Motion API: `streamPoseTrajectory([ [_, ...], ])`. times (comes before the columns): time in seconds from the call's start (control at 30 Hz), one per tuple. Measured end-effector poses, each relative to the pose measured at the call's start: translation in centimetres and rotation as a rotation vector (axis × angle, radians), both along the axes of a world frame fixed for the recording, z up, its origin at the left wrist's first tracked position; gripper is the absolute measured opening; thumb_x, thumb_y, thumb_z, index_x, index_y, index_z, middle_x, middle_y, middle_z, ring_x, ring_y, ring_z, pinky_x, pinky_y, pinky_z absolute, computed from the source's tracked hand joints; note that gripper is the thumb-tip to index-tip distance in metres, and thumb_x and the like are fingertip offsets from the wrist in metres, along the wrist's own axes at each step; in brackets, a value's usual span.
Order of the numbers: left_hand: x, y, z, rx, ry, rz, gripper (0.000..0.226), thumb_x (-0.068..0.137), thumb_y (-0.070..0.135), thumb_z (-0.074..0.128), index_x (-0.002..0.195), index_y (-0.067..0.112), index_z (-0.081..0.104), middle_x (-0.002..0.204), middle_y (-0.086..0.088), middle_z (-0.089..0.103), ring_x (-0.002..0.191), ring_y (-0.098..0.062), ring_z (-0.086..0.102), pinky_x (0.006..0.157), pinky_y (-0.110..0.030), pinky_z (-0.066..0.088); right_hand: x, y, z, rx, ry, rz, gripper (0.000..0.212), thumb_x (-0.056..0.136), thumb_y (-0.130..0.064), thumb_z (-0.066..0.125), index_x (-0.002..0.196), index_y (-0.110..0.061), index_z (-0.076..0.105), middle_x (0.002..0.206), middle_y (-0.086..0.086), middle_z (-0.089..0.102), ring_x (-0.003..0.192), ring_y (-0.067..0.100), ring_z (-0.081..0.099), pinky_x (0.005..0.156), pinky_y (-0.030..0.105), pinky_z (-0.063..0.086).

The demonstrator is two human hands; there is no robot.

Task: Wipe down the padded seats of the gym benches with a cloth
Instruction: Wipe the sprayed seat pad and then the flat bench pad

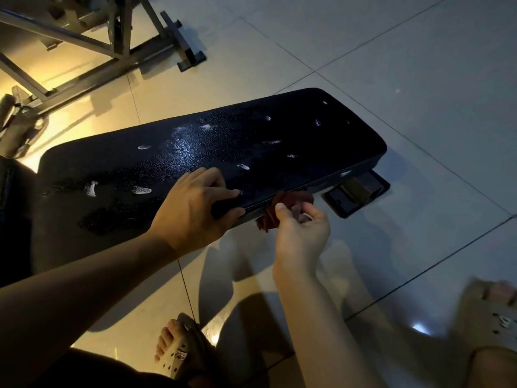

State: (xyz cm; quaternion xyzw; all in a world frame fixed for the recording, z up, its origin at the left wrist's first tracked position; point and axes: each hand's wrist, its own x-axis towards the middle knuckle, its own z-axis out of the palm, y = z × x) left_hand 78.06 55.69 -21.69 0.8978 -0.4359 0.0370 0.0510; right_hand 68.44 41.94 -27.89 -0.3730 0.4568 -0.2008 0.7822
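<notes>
A black pad (pixel 212 147) of a bench lies slantwise across the tiled floor (pixel 419 65), its long near edge toward the person. White foam (pixel 91 188) sits in small patches across its wet, shiny top.

The left hand (pixel 195 204) rests on the pad's near edge about midway along. Its fingers are curled on top and its thumb is against the side, so it clasps the edge.

Just right of it, the right hand (pixel 302 229) pinches a crumpled red-brown cloth (pixel 272 217) between thumb and bent fingers. The cloth touches the pad's near edge and hangs partly below it.

A dark base (pixel 355 193) of the bench shows under the pad's right end. A grey metal frame (pixel 117 32) stands at the floor's far left corner. A sandal (pixel 181 354) is at the near edge.
</notes>
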Motion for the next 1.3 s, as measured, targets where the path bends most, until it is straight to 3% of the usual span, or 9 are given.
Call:
streamPoseTrajectory([
  [0.33, -0.3, -0.3, 1.0, -0.118, 0.178, 0.082, 0.047, 0.086, 0.035, 0.04, 0.112, 0.018, 0.077, 0.089, 0.006, 0.052, 0.085, -0.013, 0.048, 0.078, -0.035, 0.039, -2.3, 4.6, 2.5, 0.144, 0.007, 0.445, 0.025, 0.086, -0.002, 0.073, 0.107, -0.013, 0.065, 0.099, 0.003, 0.071, 0.088, 0.014, 0.072, 0.078, 0.029, 0.062],
  [0.43, -0.4, -0.4, 1.1, -0.133, 0.186, 0.092, 0.048, 0.085, 0.034, 0.041, 0.111, 0.018, 0.077, 0.088, 0.005, 0.053, 0.084, -0.013, 0.049, 0.077, -0.034, 0.038, -2.3, 2.6, 1.9, 0.214, 0.083, 0.286, 0.024, 0.089, -0.006, 0.072, 0.111, -0.014, 0.064, 0.104, 0.006, 0.07, 0.088, 0.015, 0.071, 0.072, 0.026, 0.06],
  [0.53, -0.5, -0.5, 1.2, -0.13, 0.183, 0.089, 0.048, 0.083, 0.033, 0.042, 0.11, 0.017, 0.078, 0.088, 0.004, 0.053, 0.083, -0.015, 0.05, 0.077, -0.035, 0.038, -1.4, 0.9, 0.9, 0.183, 0.069, 0.061, 0.024, 0.09, -0.007, 0.072, 0.106, -0.02, 0.06, 0.111, 0.007, 0.067, 0.097, 0.019, 0.07, 0.088, 0.037, 0.06],
  [0.6, -0.5, -0.5, 1.1, -0.126, 0.178, 0.084, 0.048, 0.083, 0.033, 0.042, 0.109, 0.016, 0.079, 0.088, 0.005, 0.053, 0.083, -0.015, 0.05, 0.077, -0.035, 0.039, -1.0, 1.6, 1.2, 0.205, 0.064, 0.097, 0.025, 0.09, -0.006, 0.072, 0.106, -0.019, 0.059, 0.111, 0.006, 0.066, 0.098, 0.02, 0.069, 0.087, 0.036, 0.06],
  [0.77, -0.6, -0.5, 1.1, -0.114, 0.164, 0.085, 0.049, 0.085, 0.036, 0.041, 0.111, 0.015, 0.077, 0.088, 0.004, 0.052, 0.083, -0.014, 0.048, 0.077, -0.035, 0.038, -1.5, 4.9, 2.0, 0.342, 0.075, 0.393, 0.019, 0.09, -0.004, 0.069, 0.105, -0.015, 0.064, 0.1, 0.004, 0.07, 0.086, 0.014, 0.069, 0.058, 0.02, 0.054],
  [0.93, -0.6, -0.5, 1.1, -0.108, 0.161, 0.093, 0.049, 0.085, 0.037, 0.041, 0.111, 0.016, 0.077, 0.088, 0.005, 0.051, 0.084, -0.014, 0.048, 0.079, -0.036, 0.038, 0.0, -0.4, 0.4, 0.228, 0.069, 0.058, 0.02, 0.089, -0.007, 0.073, 0.103, -0.017, 0.064, 0.103, 0.009, 0.071, 0.093, 0.021, 0.071, 0.087, 0.039, 0.061],
  [1.03, -0.7, -0.6, 1.2, -0.094, 0.154, 0.091, 0.049, 0.085, 0.038, 0.041, 0.112, 0.016, 0.077, 0.088, 0.004, 0.051, 0.084, -0.015, 0.048, 0.08, -0.037, 0.04, 0.4, -1.4, 0.1, 0.221, 0.066, -0.004, 0.02, 0.09, -0.005, 0.072, 0.108, -0.011, 0.064, 0.105, 0.012, 0.071, 0.09, 0.022, 0.073, 0.081, 0.036, 0.063],
  [1.13, -0.7, -0.5, 1.2, -0.097, 0.15, 0.09, 0.05, 0.085, 0.039, 0.041, 0.112, 0.016, 0.077, 0.088, 0.004, 0.051, 0.084, -0.015, 0.048, 0.08, -0.037, 0.04, -0.3, 2.1, 0.5, 0.309, 0.092, 0.207, 0.02, 0.091, -0.007, 0.07, 0.109, -0.012, 0.064, 0.103, 0.009, 0.072, 0.084, 0.016, 0.072, 0.057, 0.02, 0.058],
  [1.3, -0.6, -0.7, 1.2, -0.103, 0.155, 0.088, 0.049, 0.083, 0.037, 0.043, 0.112, 0.016, 0.077, 0.088, 0.005, 0.05, 0.084, -0.015, 0.048, 0.08, -0.04, 0.043, 0.1, 1.7, 0.1, 0.329, 0.076, 0.136, 0.02, 0.089, -0.004, 0.071, 0.108, -0.008, 0.064, 0.102, 0.013, 0.071, 0.088, 0.021, 0.071, 0.072, 0.03, 0.06],
])
